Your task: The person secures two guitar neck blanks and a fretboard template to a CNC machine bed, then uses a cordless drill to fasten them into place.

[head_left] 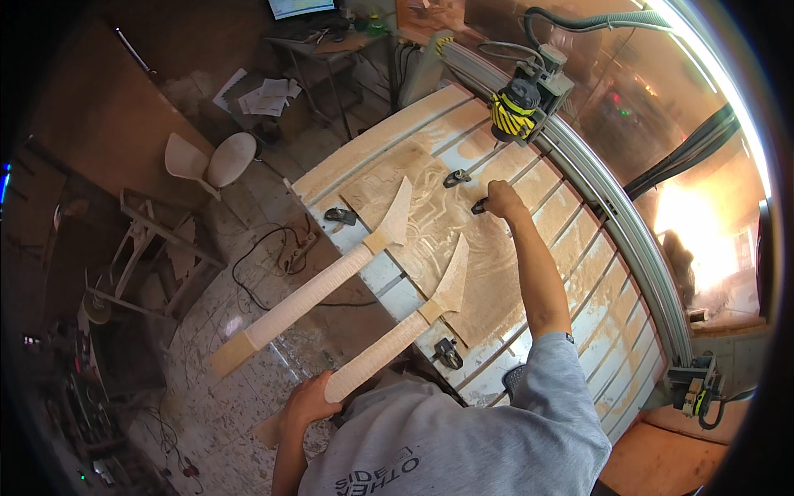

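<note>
Two pale wooden guitar necks with angled pointed headstocks rest side by side on a routed wooden board (488, 306), their shafts jutting past the machine bed's edge. My left hand (310, 398) is closed around the lower part of the nearer guitar neck (385, 351); its heel end shows beyond the hand. The farther guitar neck (310, 289) lies untouched. My right arm stretches across the bed, and my right hand (503, 200) is closed on a small black clamp (479, 206) at the board's far edge. The fingertips there are partly hidden.
Other black clamps sit nearby: one far (456, 178), one left (340, 216), one near (447, 354). A router spindle (514, 112) hangs from the gantry rail (612, 207) beyond my right hand. Wood dust covers the slotted bed (579, 285). A white chair (231, 159) and cables stand left.
</note>
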Demonstrator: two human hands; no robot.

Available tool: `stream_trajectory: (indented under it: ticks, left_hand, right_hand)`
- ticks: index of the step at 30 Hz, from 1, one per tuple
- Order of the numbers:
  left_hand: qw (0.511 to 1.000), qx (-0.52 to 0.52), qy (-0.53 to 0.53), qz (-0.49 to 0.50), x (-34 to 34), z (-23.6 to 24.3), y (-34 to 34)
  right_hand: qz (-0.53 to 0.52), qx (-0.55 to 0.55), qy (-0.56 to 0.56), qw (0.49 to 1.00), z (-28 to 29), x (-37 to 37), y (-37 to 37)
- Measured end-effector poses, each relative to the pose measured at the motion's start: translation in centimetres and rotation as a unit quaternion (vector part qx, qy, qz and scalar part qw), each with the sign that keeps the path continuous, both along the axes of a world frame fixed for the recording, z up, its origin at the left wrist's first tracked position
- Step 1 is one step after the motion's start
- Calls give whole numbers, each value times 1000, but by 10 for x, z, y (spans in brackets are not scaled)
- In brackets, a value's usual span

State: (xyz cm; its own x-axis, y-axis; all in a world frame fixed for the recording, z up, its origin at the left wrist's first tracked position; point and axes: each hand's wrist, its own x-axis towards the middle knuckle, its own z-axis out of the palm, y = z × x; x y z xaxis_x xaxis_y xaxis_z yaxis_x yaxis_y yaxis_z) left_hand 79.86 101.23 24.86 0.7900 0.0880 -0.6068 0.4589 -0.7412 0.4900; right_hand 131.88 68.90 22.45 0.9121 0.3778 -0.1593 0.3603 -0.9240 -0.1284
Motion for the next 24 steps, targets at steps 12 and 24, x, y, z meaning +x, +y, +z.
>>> stream_trajectory:
  ticks: [12,24]
  left_hand:
    - [1000,-8,-3,1,3,3,-1]
    - [1000,-10,2,-13,7,7,-1]
  right_hand:
    - [81,141,-67,984,-20,5,-26]
    - [24,27,-151,988,-19,-9,-9]
